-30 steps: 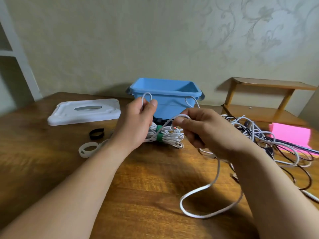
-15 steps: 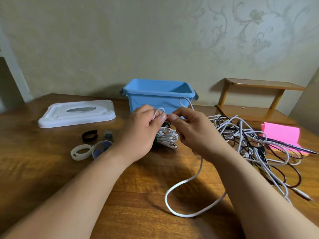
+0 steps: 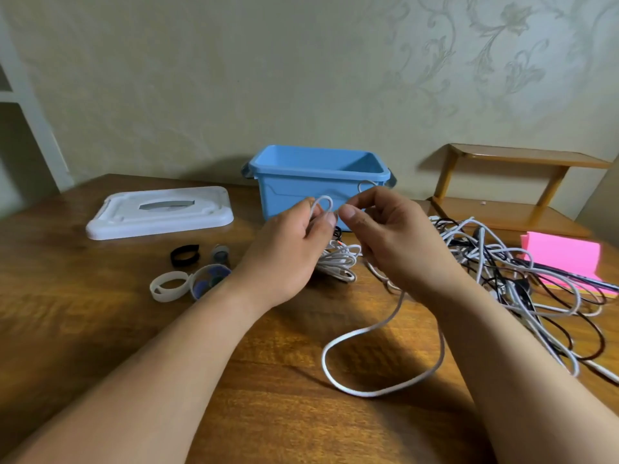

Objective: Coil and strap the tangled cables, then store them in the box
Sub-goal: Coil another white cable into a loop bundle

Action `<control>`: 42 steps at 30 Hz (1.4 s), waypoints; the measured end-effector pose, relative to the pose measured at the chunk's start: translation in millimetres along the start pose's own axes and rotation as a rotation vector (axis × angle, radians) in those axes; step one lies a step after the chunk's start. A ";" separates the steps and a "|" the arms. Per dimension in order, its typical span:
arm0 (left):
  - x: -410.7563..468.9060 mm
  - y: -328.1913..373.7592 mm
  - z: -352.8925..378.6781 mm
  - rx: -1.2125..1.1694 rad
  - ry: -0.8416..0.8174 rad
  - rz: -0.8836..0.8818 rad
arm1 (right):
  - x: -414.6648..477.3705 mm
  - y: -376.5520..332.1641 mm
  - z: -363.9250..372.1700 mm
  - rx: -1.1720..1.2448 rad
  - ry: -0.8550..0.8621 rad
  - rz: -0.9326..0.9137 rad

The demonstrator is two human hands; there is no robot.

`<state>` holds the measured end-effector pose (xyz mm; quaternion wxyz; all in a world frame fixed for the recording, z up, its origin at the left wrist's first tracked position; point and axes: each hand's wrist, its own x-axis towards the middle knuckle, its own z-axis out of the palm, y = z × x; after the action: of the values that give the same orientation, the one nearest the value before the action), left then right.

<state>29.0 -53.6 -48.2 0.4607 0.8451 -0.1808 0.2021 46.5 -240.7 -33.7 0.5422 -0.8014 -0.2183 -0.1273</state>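
As the right hand (image 3: 385,236) brings another turn across, its fingertips now nearly meet the left hand (image 3: 288,252), both pinching the white cable (image 3: 371,394). Coil's growing, strap still to do; box (image 3: 318,182) sits just behind the fingers.

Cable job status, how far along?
Done: lid off the blue box; one white bundle lies coiled on the table. In hand: left hand and right hand pinch a white cable loop. Left: tangled pile, loose straps, and no cable seen in the box.
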 end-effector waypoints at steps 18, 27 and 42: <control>1.7 14.8 -2.7 -0.932 0.063 -0.420 | -9.8 -5.1 31.3 0.334 -0.163 0.092; 17.9 3.0 -17.2 -1.421 0.331 -0.528 | -13.7 -8.8 35.4 0.342 -0.463 0.218; 11.6 -11.0 -30.1 -0.779 -0.134 -0.369 | -6.9 -2.7 5.7 -0.242 -0.164 0.129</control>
<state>39.0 -23.8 -35.2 0.7608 0.6376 -0.1192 -0.0223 39.0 -236.1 -36.7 0.4291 -0.8809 -0.1929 -0.0514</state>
